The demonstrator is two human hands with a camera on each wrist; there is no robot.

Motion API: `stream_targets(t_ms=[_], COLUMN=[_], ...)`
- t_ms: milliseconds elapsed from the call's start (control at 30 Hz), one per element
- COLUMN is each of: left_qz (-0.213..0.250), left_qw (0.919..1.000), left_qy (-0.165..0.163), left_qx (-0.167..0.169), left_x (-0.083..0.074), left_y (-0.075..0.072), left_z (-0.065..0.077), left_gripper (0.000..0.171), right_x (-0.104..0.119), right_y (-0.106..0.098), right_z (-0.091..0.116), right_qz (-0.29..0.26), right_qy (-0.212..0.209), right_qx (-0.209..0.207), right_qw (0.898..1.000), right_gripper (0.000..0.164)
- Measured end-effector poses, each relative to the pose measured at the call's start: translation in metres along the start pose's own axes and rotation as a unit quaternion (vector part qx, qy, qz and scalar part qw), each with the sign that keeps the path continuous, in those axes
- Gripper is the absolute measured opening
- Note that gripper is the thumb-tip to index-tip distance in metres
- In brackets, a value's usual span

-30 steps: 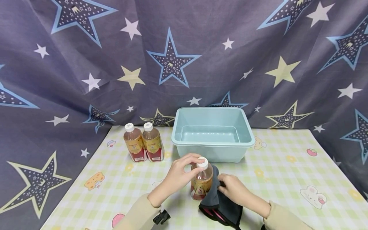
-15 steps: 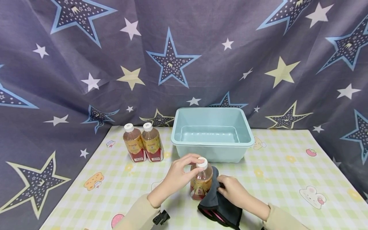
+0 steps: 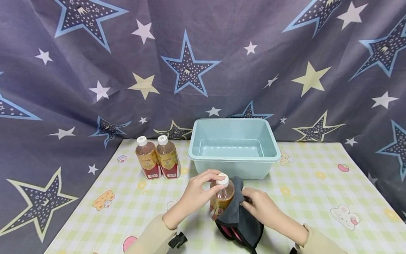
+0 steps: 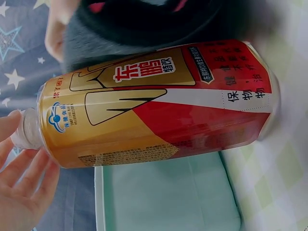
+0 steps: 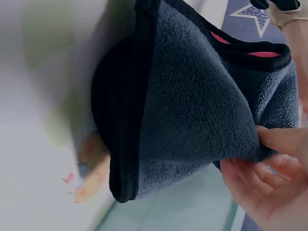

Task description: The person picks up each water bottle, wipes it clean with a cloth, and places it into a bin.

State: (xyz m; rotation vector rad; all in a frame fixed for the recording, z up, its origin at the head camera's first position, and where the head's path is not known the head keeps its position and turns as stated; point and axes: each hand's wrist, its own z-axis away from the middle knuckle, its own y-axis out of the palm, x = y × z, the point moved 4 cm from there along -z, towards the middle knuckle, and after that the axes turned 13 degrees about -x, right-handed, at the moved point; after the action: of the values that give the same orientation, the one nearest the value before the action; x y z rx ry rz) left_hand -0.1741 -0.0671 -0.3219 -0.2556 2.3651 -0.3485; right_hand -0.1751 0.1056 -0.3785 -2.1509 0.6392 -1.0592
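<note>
A drink bottle (image 3: pixel 218 204) with a white cap and a gold and red label stands upright before me. My left hand (image 3: pixel 200 192) pinches it at the cap, fingers on the far side and thumb on the near side. My right hand (image 3: pixel 261 208) pinches a folded dark grey fleece cloth (image 3: pixel 234 211) with black edging and a pink inner side. The cloth lies against the bottle's right side and hides part of the label. In the left wrist view the bottle's label (image 4: pixel 159 108) shows fully from the side. The right wrist view shows the fleece (image 5: pixel 202 96) bunched between thumb and fingers.
Two more bottles (image 3: pixel 147 160) of the same kind stand side by side at the back left. Behind the held bottle is a light blue plastic tub (image 3: pixel 234 169). A checked cloth (image 3: pixel 317 197) covers the table, and a star-patterned curtain (image 3: pixel 253 88) hangs behind it.
My right hand has shifted slightly up, and the fleece has slid further across the front of the bottle, covering more of its label. My left hand has stayed on the cap.
</note>
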Motion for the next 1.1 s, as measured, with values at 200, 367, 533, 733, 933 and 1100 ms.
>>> stream_targets(t_ms=[200, 367, 533, 733, 933, 1100], left_qz=[-0.004, -0.004, 0.0, 0.001, 0.001, 0.002], left_qw=[1.0, 1.0, 1.0, 1.0, 1.0, 1.0], left_qy=[-0.003, 0.003, -0.001, -0.003, 0.0, -0.002], left_qx=[-0.002, -0.004, -0.005, 0.001, 0.005, 0.003], left_x=[-0.001, 0.0, 0.02, 0.034, 0.033, 0.025], left_y=[0.0, 0.0, 0.005, 0.007, 0.007, 0.005], left_z=[0.0, 0.0, 0.005, 0.009, 0.009, 0.007], left_gripper=[0.017, 0.017, 0.017, 0.017, 0.017, 0.017], right_x=[0.008, 0.011, 0.01, 0.004, -0.005, -0.013], right_y=[-0.012, -0.017, -0.016, -0.009, 0.005, 0.018], right_z=[-0.004, -0.006, -0.007, -0.007, -0.005, 0.0], right_qz=[0.001, -0.004, -0.005, 0.003, 0.012, 0.013], right_qy=[-0.007, -0.011, -0.02, -0.022, -0.012, -0.004], right_qx=[-0.024, -0.033, -0.037, -0.023, 0.006, 0.034], right_qw=[1.0, 0.999, 0.999, 0.999, 1.0, 0.999], right_gripper=[0.01, 0.01, 0.012, 0.015, 0.02, 0.023])
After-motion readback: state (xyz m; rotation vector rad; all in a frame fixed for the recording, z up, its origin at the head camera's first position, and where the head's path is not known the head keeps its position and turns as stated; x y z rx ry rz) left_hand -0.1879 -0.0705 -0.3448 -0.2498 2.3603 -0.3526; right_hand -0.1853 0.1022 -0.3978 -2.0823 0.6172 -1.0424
